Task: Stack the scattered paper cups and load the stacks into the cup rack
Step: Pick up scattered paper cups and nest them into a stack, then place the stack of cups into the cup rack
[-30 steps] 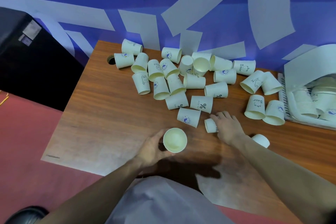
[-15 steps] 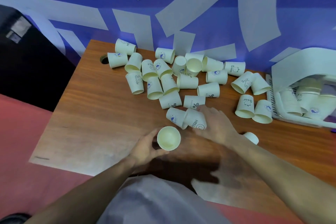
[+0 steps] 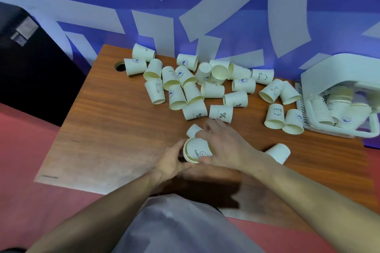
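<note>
Both hands meet near the front edge of the wooden table (image 3: 107,129). The left hand (image 3: 170,162) curls around the outer cup (image 3: 186,151), mouth pointing up, while the right hand (image 3: 224,146) grips a "HELLO" cup (image 3: 198,149) sitting partway inside it. One more lying cup (image 3: 193,130) peeks out just past the right fingertips. Another tipped cup (image 3: 278,152) lies just right of the right wrist. The scattered pile (image 3: 185,86) spreads beyond the hands toward the wall (pretty dense there). The white cup rack (image 3: 337,80), already holding stacks, sits far right by the table's edge. Left of the left hand it's bare wood out to the edge.
</note>
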The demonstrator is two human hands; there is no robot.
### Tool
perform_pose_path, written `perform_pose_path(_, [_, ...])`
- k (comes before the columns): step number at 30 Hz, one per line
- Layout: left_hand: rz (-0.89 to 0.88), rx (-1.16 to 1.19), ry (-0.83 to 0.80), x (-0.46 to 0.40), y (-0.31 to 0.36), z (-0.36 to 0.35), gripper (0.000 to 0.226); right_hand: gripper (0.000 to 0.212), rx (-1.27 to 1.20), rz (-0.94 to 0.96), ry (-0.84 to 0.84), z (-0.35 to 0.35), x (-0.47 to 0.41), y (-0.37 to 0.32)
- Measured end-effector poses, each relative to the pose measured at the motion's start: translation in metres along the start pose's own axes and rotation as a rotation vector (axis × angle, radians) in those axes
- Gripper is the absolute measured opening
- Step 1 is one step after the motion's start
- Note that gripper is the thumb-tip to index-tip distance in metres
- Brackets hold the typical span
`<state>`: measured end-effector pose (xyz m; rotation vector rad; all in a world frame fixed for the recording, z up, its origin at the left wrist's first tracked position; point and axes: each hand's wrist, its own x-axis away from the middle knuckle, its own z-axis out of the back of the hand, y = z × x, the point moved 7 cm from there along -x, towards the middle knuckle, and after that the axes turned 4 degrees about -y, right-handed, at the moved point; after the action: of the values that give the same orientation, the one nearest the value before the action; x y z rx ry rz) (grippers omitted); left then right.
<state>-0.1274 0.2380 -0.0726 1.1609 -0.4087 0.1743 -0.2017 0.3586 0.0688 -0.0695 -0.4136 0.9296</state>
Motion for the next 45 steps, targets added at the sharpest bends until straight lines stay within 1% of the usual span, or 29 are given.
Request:
perform_pose_path(3, [0.005, 0.008, -0.010, 0.001, 0.001, 0.000, 0.071, 0.070, 0.064, 0.017, -0.023, -0.009, -0.010, -0.012])
perform_pose_path(7, [-0.004, -0.032, -0.012, 0.002, 0.008, 0.004, 0.082, 0.080, 0.054, 0.021, -0.029, -0.022, -0.026, -0.026])
perform_pose_path(10, [-0.001, -0.066, -0.011, 0.003, 0.010, 0.006, 0.081, 0.075, 0.046, 0.007, -0.023, -0.035, -0.033, -0.028])
perform_pose_path(13, [0.031, -0.066, 0.017, 0.003, 0.004, 0.006, 0.067, 0.071, 0.026, -0.033, -0.039, -0.054, -0.030, -0.026])
perform_pose_path(17, [0.040, -0.040, 0.007, 0.001, -0.002, 0.004, 0.070, 0.072, -0.007, -0.088, -0.015, -0.065, -0.030, -0.025])
perform_pose_path(22, [0.024, -0.005, -0.008, 0.001, 0.002, 0.004, 0.070, 0.069, -0.001, -0.119, 0.021, -0.069, -0.032, -0.026])
perform_pose_path(24, [0.009, -0.009, -0.012, 0.001, 0.004, 0.004, 0.074, 0.072, 0.004, -0.113, 0.032, -0.068, -0.032, -0.026])
perform_pose_path(26, [-0.012, -0.020, -0.010, 0.000, 0.004, 0.005, 0.077, 0.083, -0.007, -0.110, 0.031, -0.066, -0.030, -0.025])
perform_pose_path(28, [-0.037, -0.021, -0.026, 0.000, 0.004, 0.004, 0.078, 0.095, -0.076, -0.143, 0.056, -0.065, -0.022, -0.025])
perform_pose_path(29, [-0.043, -0.011, -0.031, 0.001, 0.002, 0.004, 0.078, 0.099, -0.137, -0.182, 0.097, -0.064, -0.015, -0.024])
perform_pose_path(31, [-0.046, 0.024, -0.038, 0.002, -0.002, 0.005, 0.079, 0.103, -0.295, -0.291, 0.180, -0.067, 0.002, -0.020])
perform_pose_path(35, [-0.063, 0.059, -0.061, 0.001, 0.002, 0.010, 0.076, 0.108, -0.656, -0.514, 0.235, -0.085, 0.032, -0.011])
perform_pose_path(38, [-0.112, 0.056, -0.063, -0.002, 0.016, 0.013, 0.075, 0.102, -0.784, -0.564, 0.281, -0.089, 0.051, -0.006])
perform_pose_path(41, [-0.170, 0.048, -0.100, -0.006, 0.043, 0.008, 0.068, 0.092, -0.870, -0.561, 0.304, -0.085, 0.063, 0.005])
perform_pose_path(45, [-0.257, 0.006, -0.135, -0.013, 0.087, -0.004, 0.060, 0.080, -0.966, -0.557, 0.385, -0.072, 0.078, 0.032])
